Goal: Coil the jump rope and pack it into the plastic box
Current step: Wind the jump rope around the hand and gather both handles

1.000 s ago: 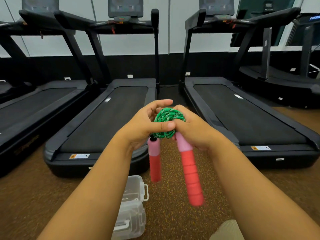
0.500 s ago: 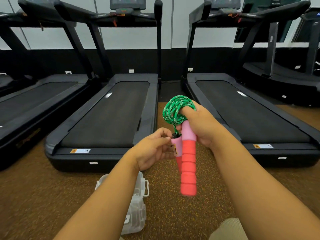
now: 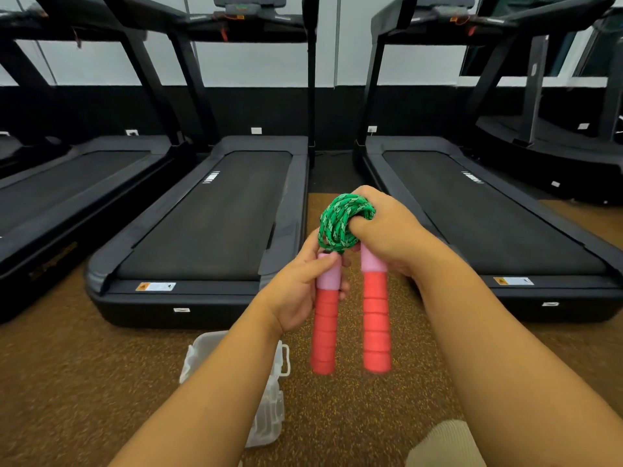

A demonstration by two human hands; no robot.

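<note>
Head view: half a second ago the two handles sat pressed together under the right hand; now the left hand (image 3: pixel 300 291) has drawn its handle (image 3: pixel 325 318) aside, so the pair hangs parallel with a gap between. A second ago both hands cupped the coil. The winding looks finished, which suggests only the packing remains.

The right hand (image 3: pixel 387 234) is closed around the green rope coil (image 3: pixel 342 222) and the top of the other handle (image 3: pixel 376 318). The left hand's fingers wrap the pink collar.

Both handles run long axis from 12 to 6 o'clock, red ends down, the coil bunched at 12.

The plastic box (image 3: pixel 274 409) lies on the floor at about 7 o'clock from the handles, partly behind the left forearm; whether it is open cannot be told.
</note>
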